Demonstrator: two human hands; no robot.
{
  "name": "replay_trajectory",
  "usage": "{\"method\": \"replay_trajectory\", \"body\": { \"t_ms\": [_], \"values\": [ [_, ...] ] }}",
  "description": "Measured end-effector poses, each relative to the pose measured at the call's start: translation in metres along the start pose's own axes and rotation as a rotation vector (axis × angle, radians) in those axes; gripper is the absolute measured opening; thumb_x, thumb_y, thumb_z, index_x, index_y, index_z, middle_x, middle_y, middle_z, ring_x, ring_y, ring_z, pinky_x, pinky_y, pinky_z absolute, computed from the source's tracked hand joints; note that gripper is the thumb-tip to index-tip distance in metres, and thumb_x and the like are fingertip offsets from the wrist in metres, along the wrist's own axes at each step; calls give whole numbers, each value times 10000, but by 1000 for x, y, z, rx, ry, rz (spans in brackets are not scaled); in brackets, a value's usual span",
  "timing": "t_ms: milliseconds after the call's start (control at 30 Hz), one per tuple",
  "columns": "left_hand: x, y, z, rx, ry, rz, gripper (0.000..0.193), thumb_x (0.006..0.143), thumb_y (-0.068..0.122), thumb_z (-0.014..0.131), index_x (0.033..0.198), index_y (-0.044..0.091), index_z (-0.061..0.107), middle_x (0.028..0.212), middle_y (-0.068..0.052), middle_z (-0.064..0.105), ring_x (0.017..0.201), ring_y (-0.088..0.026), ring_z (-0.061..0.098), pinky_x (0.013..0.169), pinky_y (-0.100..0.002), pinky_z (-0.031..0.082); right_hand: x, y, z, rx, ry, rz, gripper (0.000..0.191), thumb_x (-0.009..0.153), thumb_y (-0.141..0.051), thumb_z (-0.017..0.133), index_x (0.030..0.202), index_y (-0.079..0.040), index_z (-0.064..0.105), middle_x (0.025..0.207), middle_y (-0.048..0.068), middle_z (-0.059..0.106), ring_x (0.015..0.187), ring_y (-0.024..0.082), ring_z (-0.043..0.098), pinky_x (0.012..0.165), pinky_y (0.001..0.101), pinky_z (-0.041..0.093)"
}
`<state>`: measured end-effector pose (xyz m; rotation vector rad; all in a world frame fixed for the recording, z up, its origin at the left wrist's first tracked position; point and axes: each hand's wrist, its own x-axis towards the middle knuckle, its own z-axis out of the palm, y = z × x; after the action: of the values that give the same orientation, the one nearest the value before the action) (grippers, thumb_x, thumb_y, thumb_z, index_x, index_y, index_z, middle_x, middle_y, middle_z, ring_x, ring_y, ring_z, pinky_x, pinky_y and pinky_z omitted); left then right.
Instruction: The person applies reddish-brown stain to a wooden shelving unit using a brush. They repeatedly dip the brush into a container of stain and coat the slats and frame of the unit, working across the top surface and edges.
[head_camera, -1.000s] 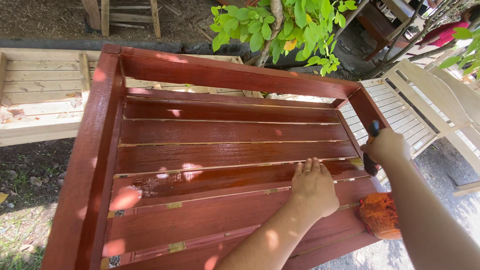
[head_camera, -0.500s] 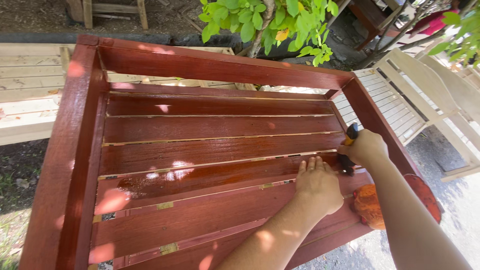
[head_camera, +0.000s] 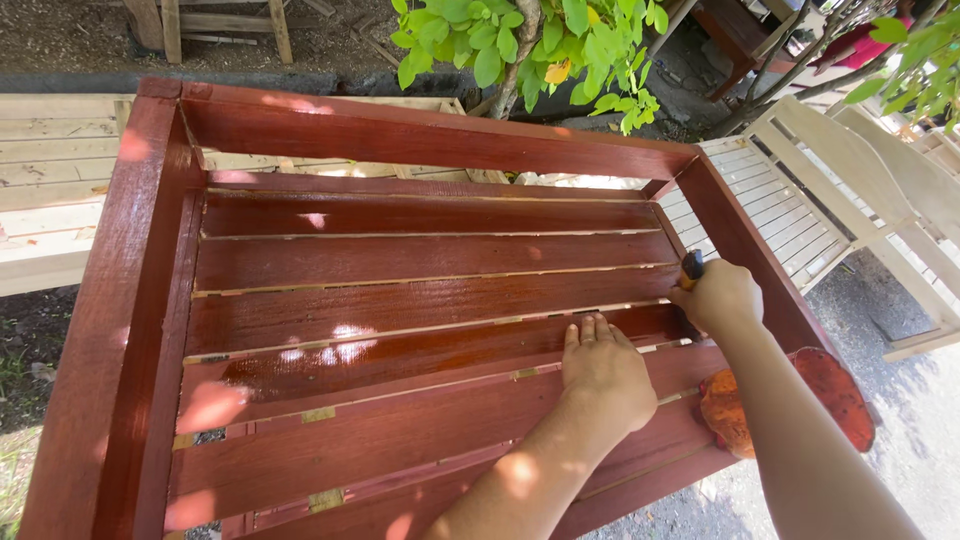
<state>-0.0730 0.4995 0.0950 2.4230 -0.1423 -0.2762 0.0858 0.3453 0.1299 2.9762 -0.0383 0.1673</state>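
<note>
A slatted wooden frame (head_camera: 430, 145) stained dark red-brown fills most of the view, its slats glossy with wet stain. My left hand (head_camera: 605, 375) rests flat, fingers together, on a lower slat near the right side. My right hand (head_camera: 718, 296) is closed around the dark handle of a paintbrush (head_camera: 691, 266), held against the right end of a middle slat beside the frame's right rail. The bristles are hidden by my hand.
An orange-stained container (head_camera: 728, 412) sits by the frame's lower right corner under my right forearm. Unpainted pale wooden slatted furniture (head_camera: 880, 190) stands to the right, and more pale boards (head_camera: 50, 180) lie at the left. A leafy shrub (head_camera: 520, 40) grows behind.
My right hand with the brush moved left and down along the right rail toward the slats. The camera shifted closer, and my left hand stayed on the slat.
</note>
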Motion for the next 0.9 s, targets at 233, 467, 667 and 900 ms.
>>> {"method": "replay_trajectory", "body": {
  "t_ms": [233, 467, 667, 900],
  "values": [
    [-47, -26, -26, 62, -8, -94, 860, 890, 190, 569, 1545, -171, 144, 1662, -317, 96, 1556, -387, 106, 1251, -489, 69, -54, -52, -21, 239, -38, -133, 476, 736, -443, 864, 938, -27, 753, 742, 183, 761, 690, 310, 779, 703, 406, 615],
    [-123, -66, -35, 152, 74, -181, 865, 901, 249, 589, 1542, -114, 135, 1648, -286, 85, 1537, -388, 91, 1227, -512, 83, -114, -102, -42, 349, 37, -241, 370, 740, -427, 884, 894, -97, 818, 757, 131, 751, 725, 294, 742, 695, 424, 581],
    [-186, -91, -35, 255, 178, -254, 838, 866, 316, 671, 1496, -97, 304, 1606, -289, 241, 1511, -386, 217, 1208, -565, 155, -164, -142, -53, 562, 4, -230, 297, 767, -385, 850, 957, -157, 842, 744, 123, 771, 712, 268, 763, 725, 404, 599],
    [-222, -103, -37, 266, 234, -378, 843, 870, 351, 675, 1475, -129, 336, 1575, -294, 313, 1490, -390, 278, 1192, -557, 179, -215, -191, -49, 762, 68, -350, 282, 742, -358, 855, 964, -185, 843, 801, 134, 780, 757, 293, 760, 730, 393, 592]
  ]
}}
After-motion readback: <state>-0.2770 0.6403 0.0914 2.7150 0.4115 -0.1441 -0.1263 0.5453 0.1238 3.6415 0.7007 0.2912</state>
